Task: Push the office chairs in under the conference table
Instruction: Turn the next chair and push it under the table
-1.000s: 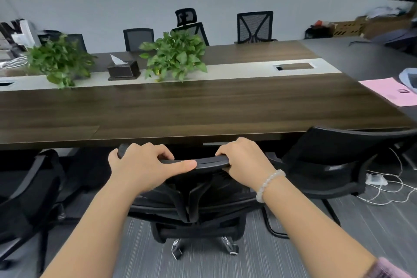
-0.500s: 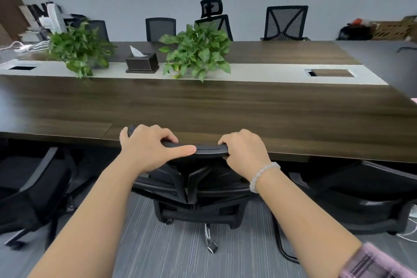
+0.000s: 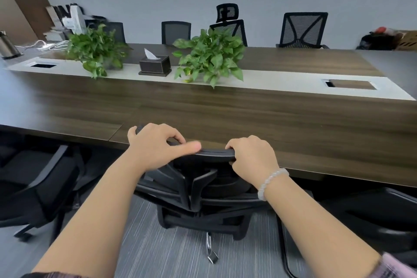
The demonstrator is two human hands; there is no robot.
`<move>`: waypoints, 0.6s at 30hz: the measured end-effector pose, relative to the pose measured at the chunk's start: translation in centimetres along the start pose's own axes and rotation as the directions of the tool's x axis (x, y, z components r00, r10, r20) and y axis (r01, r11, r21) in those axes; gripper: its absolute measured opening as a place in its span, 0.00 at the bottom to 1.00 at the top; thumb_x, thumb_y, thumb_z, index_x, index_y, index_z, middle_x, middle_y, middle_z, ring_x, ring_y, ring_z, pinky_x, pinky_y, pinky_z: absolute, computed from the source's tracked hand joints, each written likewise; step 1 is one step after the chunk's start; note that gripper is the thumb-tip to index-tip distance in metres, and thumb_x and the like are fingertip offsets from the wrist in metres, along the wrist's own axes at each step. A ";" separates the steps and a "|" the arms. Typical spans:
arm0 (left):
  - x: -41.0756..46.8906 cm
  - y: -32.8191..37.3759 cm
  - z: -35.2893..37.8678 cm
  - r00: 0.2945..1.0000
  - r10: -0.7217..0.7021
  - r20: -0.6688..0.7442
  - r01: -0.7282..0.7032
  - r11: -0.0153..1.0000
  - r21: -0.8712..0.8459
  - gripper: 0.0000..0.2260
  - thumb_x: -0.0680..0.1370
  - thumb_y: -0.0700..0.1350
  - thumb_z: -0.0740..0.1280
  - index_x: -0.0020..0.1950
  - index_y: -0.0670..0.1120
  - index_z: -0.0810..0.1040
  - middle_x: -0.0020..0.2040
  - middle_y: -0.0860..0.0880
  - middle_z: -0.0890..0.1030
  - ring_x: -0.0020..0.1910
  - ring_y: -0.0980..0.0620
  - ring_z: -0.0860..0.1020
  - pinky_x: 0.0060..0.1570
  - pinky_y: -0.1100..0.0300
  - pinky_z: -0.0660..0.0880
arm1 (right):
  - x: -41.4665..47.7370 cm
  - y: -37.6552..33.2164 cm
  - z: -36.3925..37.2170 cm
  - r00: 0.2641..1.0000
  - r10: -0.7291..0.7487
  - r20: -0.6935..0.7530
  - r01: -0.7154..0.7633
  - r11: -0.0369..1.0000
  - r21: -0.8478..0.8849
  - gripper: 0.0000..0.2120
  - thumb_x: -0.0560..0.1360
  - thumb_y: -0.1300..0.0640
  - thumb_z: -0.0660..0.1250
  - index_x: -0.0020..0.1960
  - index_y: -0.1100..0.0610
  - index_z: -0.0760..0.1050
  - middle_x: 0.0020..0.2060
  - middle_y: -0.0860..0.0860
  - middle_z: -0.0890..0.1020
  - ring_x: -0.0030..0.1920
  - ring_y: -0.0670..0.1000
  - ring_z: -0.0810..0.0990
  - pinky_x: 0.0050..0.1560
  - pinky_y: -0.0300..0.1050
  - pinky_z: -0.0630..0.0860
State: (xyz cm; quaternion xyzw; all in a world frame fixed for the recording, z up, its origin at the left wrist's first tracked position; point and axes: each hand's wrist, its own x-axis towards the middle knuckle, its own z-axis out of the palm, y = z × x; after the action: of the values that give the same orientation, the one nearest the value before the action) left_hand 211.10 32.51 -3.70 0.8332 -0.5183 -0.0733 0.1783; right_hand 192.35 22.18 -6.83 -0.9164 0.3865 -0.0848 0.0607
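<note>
**Two hands on the chair back**

Both hands grip the top bar of a black plastic office chair (image 3: 203, 189). The left hand (image 3: 155, 145) wraps over the left end of the bar, fingers curled round it and thumb lying flat along the top. The right hand (image 3: 252, 158) wraps over the right end, fingers curled over the front. A bracelet of round, pale, shiny beads (image 3: 269, 181) sits on the right wrist.

The chair stands at the near edge of the long, dark brown wooden surface (image 3: 225, 115). Its top bar is level with that edge, and its seat is tucked below. The chair back has curved, smooth ribs, and a shiny metal leg shows under it on the grey striped carpet (image 3: 158, 250).

Another black chair (image 3: 38, 189) stands to the left at the same edge, and one more (image 3: 379, 214) to the right.

A white strip runs down the middle of the surface. On it sit two leafy green plants (image 3: 209, 56) and (image 3: 96, 48), with a dark square tissue box (image 3: 154, 65) between them. Black mesh chairs (image 3: 302, 29) line the far edge.
</note>
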 end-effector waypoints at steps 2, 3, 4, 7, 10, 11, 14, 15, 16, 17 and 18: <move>0.2 0.2 0.5 0.997 -0.041 -0.063 0.039 0.999 -0.028 0.25 0.74 0.69 0.49 0.41 0.57 0.81 0.46 0.56 0.81 0.54 0.54 0.75 0.70 0.41 0.47 | -0.2 -0.1 -0.1 1.000 0.010 0.014 -0.010 1.000 0.001 0.18 0.74 0.61 0.62 0.61 0.46 0.75 0.42 0.46 0.79 0.54 0.53 0.75 0.44 0.43 0.65; 0.3 0.1 0.7 0.993 -0.057 -0.099 0.054 0.998 -0.033 0.24 0.78 0.63 0.47 0.42 0.57 0.81 0.48 0.56 0.82 0.56 0.53 0.74 0.70 0.41 0.47 | -0.2 -0.1 -0.2 1.000 0.014 0.016 -0.014 1.000 0.002 0.18 0.74 0.62 0.62 0.61 0.47 0.75 0.37 0.45 0.74 0.54 0.53 0.75 0.44 0.43 0.65; 0.5 0.0 0.9 0.990 -0.062 -0.125 0.058 0.998 -0.033 0.23 0.80 0.58 0.47 0.44 0.57 0.81 0.50 0.56 0.81 0.58 0.53 0.74 0.70 0.41 0.47 | -0.1 -0.1 -0.3 1.000 0.018 0.020 -0.018 1.000 0.004 0.19 0.74 0.63 0.62 0.61 0.47 0.75 0.33 0.43 0.69 0.54 0.54 0.75 0.44 0.43 0.66; 0.7 -0.8 1.1 0.988 -0.036 -0.153 0.029 0.998 -0.049 0.20 0.81 0.50 0.47 0.50 0.57 0.80 0.59 0.56 0.78 0.63 0.53 0.70 0.70 0.41 0.48 | -0.1 -0.6 -0.3 0.999 0.035 0.022 -0.035 0.999 0.012 0.19 0.73 0.63 0.61 0.61 0.48 0.75 0.33 0.44 0.67 0.55 0.54 0.75 0.44 0.43 0.67; 0.9 -1.4 0.9 0.986 -0.021 -0.166 0.010 0.998 -0.066 0.19 0.81 0.49 0.48 0.57 0.55 0.79 0.63 0.55 0.76 0.65 0.51 0.69 0.71 0.41 0.49 | -0.1 -1.2 -0.3 0.998 0.056 0.015 -0.056 0.998 0.016 0.18 0.73 0.63 0.62 0.60 0.48 0.76 0.39 0.46 0.72 0.54 0.54 0.75 0.43 0.44 0.67; 0.9 -1.5 0.8 0.984 -0.013 -0.176 0.000 0.997 -0.075 0.19 0.81 0.49 0.48 0.57 0.55 0.79 0.63 0.55 0.76 0.65 0.51 0.69 0.70 0.41 0.50 | -0.1 -1.4 -0.3 0.998 0.064 0.011 -0.064 0.998 0.018 0.18 0.74 0.62 0.62 0.60 0.48 0.76 0.39 0.46 0.73 0.54 0.53 0.75 0.43 0.44 0.67; 1.0 -1.7 0.3 0.983 0.001 -0.182 -0.017 0.996 -0.088 0.18 0.81 0.48 0.49 0.54 0.51 0.79 0.58 0.55 0.77 0.61 0.51 0.71 0.69 0.41 0.50 | -0.1 -2.2 -0.5 0.994 0.108 0.008 -0.108 0.994 0.016 0.17 0.74 0.62 0.62 0.60 0.48 0.76 0.43 0.47 0.78 0.54 0.53 0.75 0.43 0.44 0.69; 0.9 -1.8 0.2 0.985 0.008 -0.175 -0.023 0.996 -0.084 0.18 0.81 0.48 0.49 0.52 0.51 0.79 0.55 0.55 0.77 0.58 0.51 0.71 0.69 0.40 0.51 | -0.2 -2.5 -0.6 0.992 0.126 0.008 -0.126 0.992 0.015 0.17 0.74 0.62 0.62 0.60 0.48 0.76 0.43 0.48 0.78 0.54 0.53 0.75 0.43 0.44 0.69; 0.9 -2.0 0.1 0.986 0.018 -0.168 -0.031 0.997 -0.077 0.17 0.81 0.49 0.49 0.48 0.52 0.79 0.51 0.56 0.77 0.55 0.51 0.72 0.68 0.40 0.51 | -0.2 -2.8 -0.6 0.990 0.142 0.012 -0.143 0.990 0.017 0.17 0.74 0.63 0.62 0.60 0.48 0.76 0.42 0.47 0.77 0.55 0.53 0.75 0.43 0.44 0.69; 0.9 -2.2 0.0 0.986 0.033 -0.163 -0.044 0.997 -0.067 0.17 0.81 0.49 0.50 0.42 0.55 0.77 0.45 0.58 0.77 0.52 0.51 0.72 0.67 0.38 0.52 | -0.3 -3.1 -0.7 0.987 0.162 0.015 -0.163 0.986 0.020 0.17 0.74 0.63 0.62 0.59 0.48 0.76 0.40 0.47 0.76 0.55 0.53 0.74 0.43 0.44 0.69; 0.9 -2.3 -0.1 0.986 0.047 -0.157 -0.057 0.997 -0.059 0.16 0.80 0.50 0.50 0.38 0.56 0.74 0.40 0.58 0.75 0.51 0.51 0.73 0.67 0.38 0.53 | -0.4 -3.3 -0.7 0.983 0.182 0.016 -0.183 0.983 0.021 0.17 0.74 0.63 0.62 0.59 0.48 0.76 0.40 0.46 0.77 0.57 0.53 0.74 0.43 0.44 0.68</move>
State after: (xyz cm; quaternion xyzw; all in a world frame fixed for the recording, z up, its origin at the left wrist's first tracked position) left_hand 213.45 32.69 -4.38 0.8166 -0.5217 -0.0198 0.2463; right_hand 194.28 24.73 -5.59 -0.8769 0.4674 -0.0769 0.0811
